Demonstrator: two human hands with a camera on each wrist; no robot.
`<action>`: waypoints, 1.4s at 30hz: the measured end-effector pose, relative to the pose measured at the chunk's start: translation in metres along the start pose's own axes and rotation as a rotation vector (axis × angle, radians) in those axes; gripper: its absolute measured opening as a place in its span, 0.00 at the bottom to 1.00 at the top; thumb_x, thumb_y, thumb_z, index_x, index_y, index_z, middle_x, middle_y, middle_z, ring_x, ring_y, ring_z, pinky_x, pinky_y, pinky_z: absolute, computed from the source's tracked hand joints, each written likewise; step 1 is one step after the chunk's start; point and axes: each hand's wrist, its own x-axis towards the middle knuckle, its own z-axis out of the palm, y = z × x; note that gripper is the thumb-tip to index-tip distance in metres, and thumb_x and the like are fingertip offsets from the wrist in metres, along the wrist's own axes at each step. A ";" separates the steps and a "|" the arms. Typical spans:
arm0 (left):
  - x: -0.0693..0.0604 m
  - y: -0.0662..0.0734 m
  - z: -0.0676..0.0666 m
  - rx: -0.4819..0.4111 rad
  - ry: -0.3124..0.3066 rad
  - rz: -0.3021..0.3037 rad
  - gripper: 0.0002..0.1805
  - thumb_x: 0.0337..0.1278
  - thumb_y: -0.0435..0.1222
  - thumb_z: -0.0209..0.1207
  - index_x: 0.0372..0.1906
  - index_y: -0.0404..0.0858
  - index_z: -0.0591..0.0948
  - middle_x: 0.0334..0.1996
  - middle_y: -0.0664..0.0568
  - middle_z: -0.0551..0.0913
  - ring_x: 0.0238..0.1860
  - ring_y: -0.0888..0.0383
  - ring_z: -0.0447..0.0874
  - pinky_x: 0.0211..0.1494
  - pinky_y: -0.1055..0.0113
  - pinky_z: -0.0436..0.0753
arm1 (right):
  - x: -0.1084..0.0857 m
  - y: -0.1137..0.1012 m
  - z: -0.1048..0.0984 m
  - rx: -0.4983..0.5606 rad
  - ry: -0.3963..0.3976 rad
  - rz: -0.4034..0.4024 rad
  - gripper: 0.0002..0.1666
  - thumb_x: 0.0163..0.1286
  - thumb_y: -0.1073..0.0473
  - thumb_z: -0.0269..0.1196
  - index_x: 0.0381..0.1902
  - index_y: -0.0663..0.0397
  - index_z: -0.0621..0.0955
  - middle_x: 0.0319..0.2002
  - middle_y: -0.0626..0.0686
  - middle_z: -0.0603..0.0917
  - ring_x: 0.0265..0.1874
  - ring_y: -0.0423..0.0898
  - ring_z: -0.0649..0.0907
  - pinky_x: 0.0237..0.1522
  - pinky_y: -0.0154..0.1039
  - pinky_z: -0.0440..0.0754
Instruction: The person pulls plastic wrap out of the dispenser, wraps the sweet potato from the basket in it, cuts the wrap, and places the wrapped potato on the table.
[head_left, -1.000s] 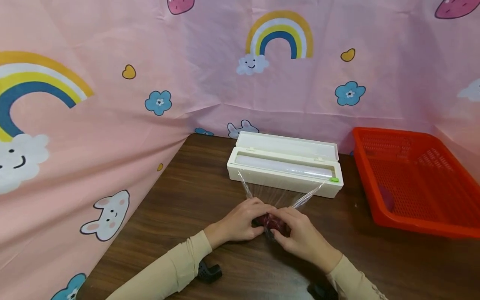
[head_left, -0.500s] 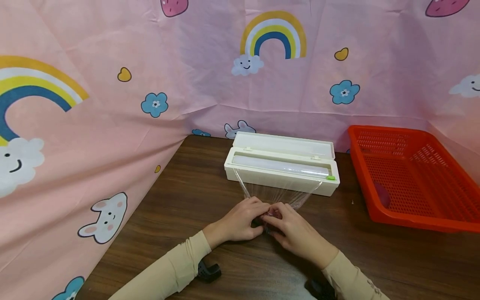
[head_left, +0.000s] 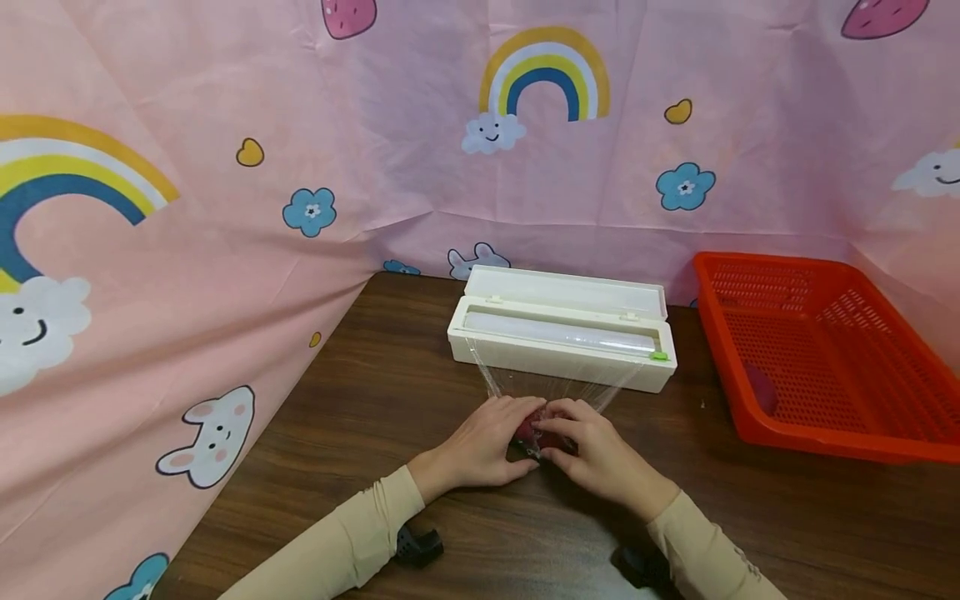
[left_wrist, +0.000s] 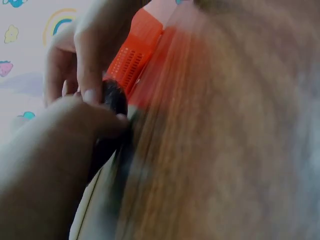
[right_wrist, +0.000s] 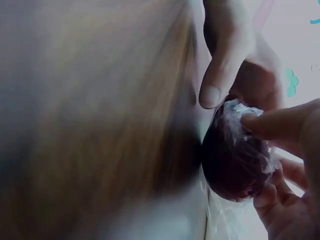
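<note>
A dark red, rounded item (head_left: 527,429), its exact kind unclear, lies between both hands, partly covered in cling film. Crinkled film shows over one end of it in the right wrist view (right_wrist: 232,170). The left hand (head_left: 487,442) holds it from the left, fingers over the top and thumb low. From the other side the right hand (head_left: 603,454) grips it, with the thumb on the bunched film and fingers curled along it. A sheet of cling film (head_left: 558,387) still runs from the item to the white dispenser box (head_left: 562,358). Fingers hide much of the item.
The dispenser's lid (head_left: 566,292) stands open behind a film roll (head_left: 558,331); a green slider (head_left: 659,356) sits at its right end. An orange-red basket (head_left: 825,446) at the right contains a purple-red round item (head_left: 762,389). A patterned pink cloth (head_left: 420,167) hangs behind the brown table (head_left: 390,350).
The right hand moved left over the item, then back slightly right, its fingers bending at the film. The left hand spread a little, showing more of the item. The head view shifted slightly.
</note>
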 end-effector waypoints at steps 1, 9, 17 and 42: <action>0.000 0.001 0.001 0.012 0.018 0.000 0.40 0.50 0.47 0.75 0.66 0.38 0.73 0.61 0.50 0.79 0.59 0.57 0.79 0.61 0.60 0.79 | 0.000 0.001 -0.001 -0.002 -0.004 0.018 0.19 0.59 0.62 0.76 0.49 0.54 0.89 0.54 0.52 0.84 0.51 0.46 0.82 0.50 0.45 0.84; 0.002 0.002 0.007 0.047 0.126 0.008 0.28 0.49 0.45 0.77 0.55 0.41 0.80 0.54 0.52 0.81 0.55 0.59 0.81 0.58 0.64 0.81 | -0.002 0.002 -0.005 -0.049 -0.033 0.035 0.26 0.52 0.57 0.77 0.51 0.53 0.87 0.52 0.48 0.84 0.48 0.42 0.79 0.47 0.40 0.83; 0.009 0.000 0.009 -0.009 0.192 -0.005 0.24 0.55 0.49 0.73 0.54 0.44 0.84 0.51 0.56 0.85 0.52 0.61 0.82 0.55 0.66 0.81 | 0.000 0.007 -0.008 -0.125 -0.002 0.009 0.27 0.50 0.64 0.80 0.50 0.56 0.86 0.47 0.49 0.88 0.46 0.44 0.81 0.50 0.43 0.83; 0.034 -0.003 0.017 0.045 0.243 -0.189 0.10 0.70 0.43 0.61 0.39 0.43 0.88 0.37 0.56 0.88 0.39 0.59 0.84 0.43 0.63 0.80 | 0.016 0.025 -0.012 -0.026 -0.094 0.245 0.14 0.75 0.57 0.62 0.54 0.50 0.87 0.47 0.47 0.90 0.48 0.48 0.80 0.53 0.50 0.79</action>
